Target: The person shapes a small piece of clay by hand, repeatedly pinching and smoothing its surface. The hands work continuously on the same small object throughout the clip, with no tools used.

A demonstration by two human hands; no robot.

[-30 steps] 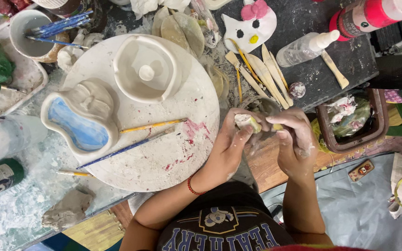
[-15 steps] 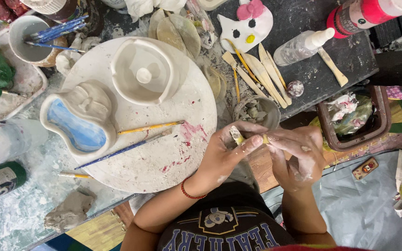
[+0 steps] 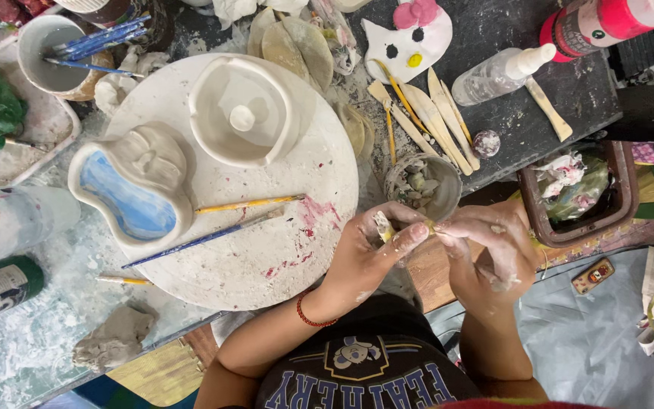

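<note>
The small clay piece (image 3: 382, 225) sat pinched between both hands just past the round white board (image 3: 304, 257). Left hand (image 3: 369, 254) gripped it; right hand (image 3: 486, 250) closed fingertips on its end. It looked soft, light, easily dented, best held gently by its sides.

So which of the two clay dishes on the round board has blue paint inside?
The kidney-shaped dish at the board's left edge: its hollow is painted blue. The rounder dish beside it is plain white all over, with a knob in the middle.
</note>
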